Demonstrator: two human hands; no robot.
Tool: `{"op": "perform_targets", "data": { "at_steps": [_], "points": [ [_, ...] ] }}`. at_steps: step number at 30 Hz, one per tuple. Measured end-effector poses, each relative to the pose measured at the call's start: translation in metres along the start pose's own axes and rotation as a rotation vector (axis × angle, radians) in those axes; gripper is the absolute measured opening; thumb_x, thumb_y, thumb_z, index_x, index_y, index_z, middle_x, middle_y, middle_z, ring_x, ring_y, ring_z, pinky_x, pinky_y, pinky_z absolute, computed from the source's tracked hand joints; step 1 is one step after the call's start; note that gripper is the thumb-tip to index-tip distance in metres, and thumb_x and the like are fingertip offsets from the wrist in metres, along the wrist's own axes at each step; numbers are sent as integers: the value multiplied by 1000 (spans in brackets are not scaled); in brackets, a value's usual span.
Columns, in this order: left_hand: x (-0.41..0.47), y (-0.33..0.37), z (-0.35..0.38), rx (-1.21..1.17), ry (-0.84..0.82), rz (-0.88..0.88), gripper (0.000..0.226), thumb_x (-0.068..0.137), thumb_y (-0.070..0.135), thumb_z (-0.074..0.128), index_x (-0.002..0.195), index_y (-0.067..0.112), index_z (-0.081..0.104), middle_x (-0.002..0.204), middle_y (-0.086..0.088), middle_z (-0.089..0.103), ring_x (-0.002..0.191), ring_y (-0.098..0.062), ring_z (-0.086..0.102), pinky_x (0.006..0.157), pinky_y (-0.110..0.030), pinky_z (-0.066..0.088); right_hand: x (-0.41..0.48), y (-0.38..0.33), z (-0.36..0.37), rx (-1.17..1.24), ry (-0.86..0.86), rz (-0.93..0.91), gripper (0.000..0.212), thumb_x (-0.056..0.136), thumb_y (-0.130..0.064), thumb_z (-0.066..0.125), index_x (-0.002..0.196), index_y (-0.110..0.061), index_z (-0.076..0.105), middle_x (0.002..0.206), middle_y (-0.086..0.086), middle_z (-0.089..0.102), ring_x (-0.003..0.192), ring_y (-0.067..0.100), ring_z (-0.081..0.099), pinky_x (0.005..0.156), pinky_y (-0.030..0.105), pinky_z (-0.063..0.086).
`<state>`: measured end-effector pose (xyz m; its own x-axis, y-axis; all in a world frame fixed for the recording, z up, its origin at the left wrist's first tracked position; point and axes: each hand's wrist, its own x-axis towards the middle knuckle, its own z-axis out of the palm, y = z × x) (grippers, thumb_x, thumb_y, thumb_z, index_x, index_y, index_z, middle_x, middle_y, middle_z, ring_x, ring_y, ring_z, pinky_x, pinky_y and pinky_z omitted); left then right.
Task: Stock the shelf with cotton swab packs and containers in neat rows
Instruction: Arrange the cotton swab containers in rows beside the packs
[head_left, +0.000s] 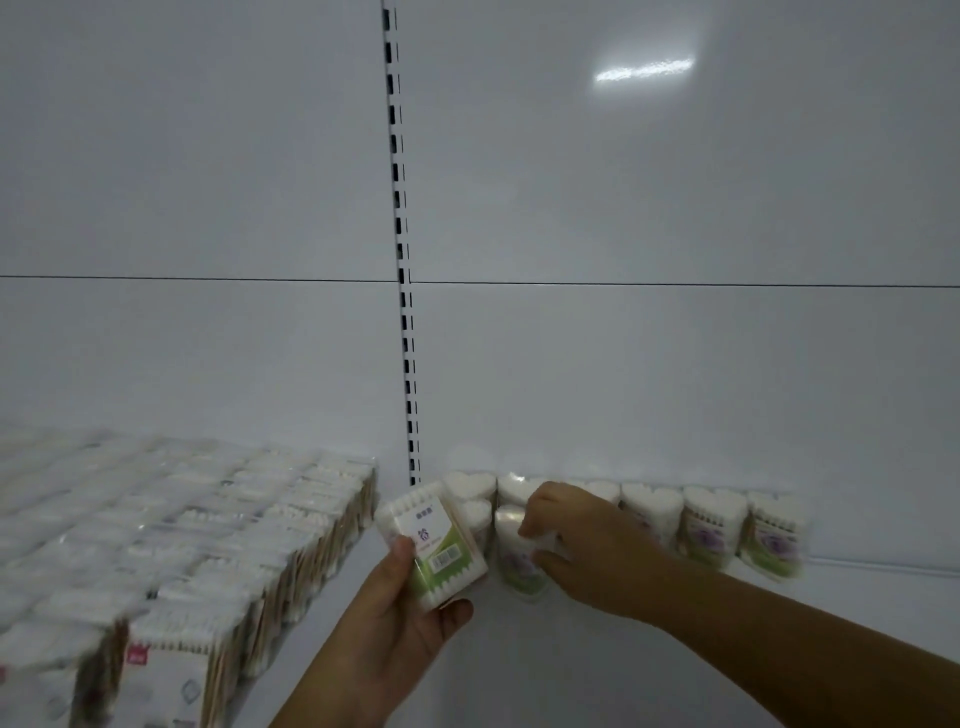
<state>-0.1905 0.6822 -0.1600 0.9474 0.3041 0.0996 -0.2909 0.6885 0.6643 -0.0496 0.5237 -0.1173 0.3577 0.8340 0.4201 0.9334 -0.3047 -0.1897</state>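
Observation:
My left hand (405, 618) grips a rectangular cotton swab box (434, 540) with a green and white label, tilted, just above the white shelf (675, 675). Beside it my right hand (582, 545) pinches a heart-shaped clear swab container (514, 561) standing in front of the back row. That row of heart-shaped containers (711, 525) lines the back panel, running right. Two more heart-shaped containers (470, 493) stand behind the box, partly hidden by it.
Several rows of flat plastic swab packs (171, 561) with wooden sticks fill the left side of the shelf up to the front edge. A slotted upright (402, 270) splits the white back panel. Bare shelf lies to the front right.

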Motion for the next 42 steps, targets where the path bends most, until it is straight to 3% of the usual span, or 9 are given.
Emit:
{"op": "perform_targets", "data": {
  "at_steps": [4,10,16,19,22,25,31,37,42],
  "points": [
    [-2,-1,-1,82,-24,49,72,23,48,96,87,19,79,94,-10,74,74,-21,71,52,-32,55,-4,-6,-2,113,137,40,31,80,-18,71,110,-20,66,110,-9,62,107,15,57,90,18,39],
    [1,-8,24,561,-18,274,76,17,27,95,89,13,73,85,-6,76,76,-18,73,55,-24,56,-47,-45,-23,476,117,140,69,68,-82,52,127,-67,20,127,-43,37,107,-11,51,78,17,53],
    [3,-12,59,1039,-380,115,74,56,37,89,121,46,57,120,21,65,112,-3,61,87,-21,52,-69,-31,-34,629,228,213,53,65,-55,69,110,-58,41,113,-31,58,98,0,62,73,25,57],
    [15,3,58,1390,-299,249,83,51,57,83,125,57,43,122,39,52,115,10,52,96,-17,46,-75,-4,-32,522,302,343,48,66,-55,67,107,-52,44,105,-26,63,93,-3,63,72,23,56],
    [40,20,56,1823,-277,490,65,67,45,76,126,49,47,131,28,46,124,2,43,108,-24,36,-75,20,-17,352,264,502,42,75,-45,68,106,-44,39,101,-21,60,88,-4,61,76,26,55],
    [61,22,52,2132,-266,317,61,78,34,71,134,35,50,140,13,44,129,-7,38,108,-23,31,-71,27,3,197,222,512,37,84,-41,62,110,-40,36,100,-15,58,87,2,58,77,27,53],
    [72,13,43,2177,-228,442,39,82,28,65,120,34,62,126,13,58,110,-9,53,94,-26,44,-68,34,12,-140,277,335,45,88,-35,55,132,-25,50,118,-1,54,101,16,54,78,21,43],
    [74,4,66,2109,-215,484,34,77,21,67,109,10,69,113,-11,66,104,-31,59,89,-39,43,-86,31,-8,-203,30,365,79,90,-39,53,151,-34,2,125,7,41,105,25,50,83,37,49],
    [78,-59,129,2027,-302,373,58,80,36,73,131,15,55,133,-9,55,121,-30,52,95,-38,40,-170,63,-83,-388,-129,295,64,89,-23,55,147,-21,29,130,13,43,113,30,45,82,39,42]
  ]
}}
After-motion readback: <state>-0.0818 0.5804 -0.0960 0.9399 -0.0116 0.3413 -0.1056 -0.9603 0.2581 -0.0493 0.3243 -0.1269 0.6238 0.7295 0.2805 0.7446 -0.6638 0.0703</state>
